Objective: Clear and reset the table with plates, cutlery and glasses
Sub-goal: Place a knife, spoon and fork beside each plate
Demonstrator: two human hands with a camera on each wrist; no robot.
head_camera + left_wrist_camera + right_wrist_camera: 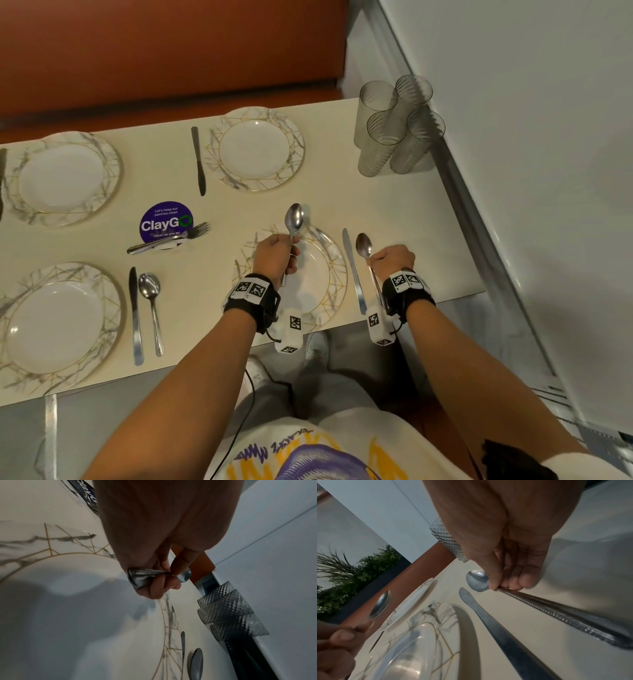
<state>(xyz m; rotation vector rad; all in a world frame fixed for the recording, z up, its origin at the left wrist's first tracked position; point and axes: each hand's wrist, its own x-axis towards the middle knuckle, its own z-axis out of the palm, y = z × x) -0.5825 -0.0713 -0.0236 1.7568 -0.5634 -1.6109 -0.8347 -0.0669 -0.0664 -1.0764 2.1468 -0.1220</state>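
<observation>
My left hand [290, 256] grips a spoon [294, 217] by its handle, bowl pointing away, above the near-right marbled plate [329, 274]. In the left wrist view its fingers [159, 586] curl round the spoon handle [137, 576]. My right hand [372, 262] pinches a second spoon [363, 245] at its neck, just right of a knife [354, 270] that lies beside that plate. In the right wrist view this spoon [476, 580] sits low over the table, parallel to the knife [488, 616]; whether it touches the table I cannot tell.
Several ribbed glasses [394, 126] cluster at the far right corner by the wall. Three more plates lie far middle [294, 150], far left [109, 168] and near left [113, 308]. Forks [168, 238] rest on a purple sticker. A knife [135, 315] and spoon [150, 308] flank the near-left plate.
</observation>
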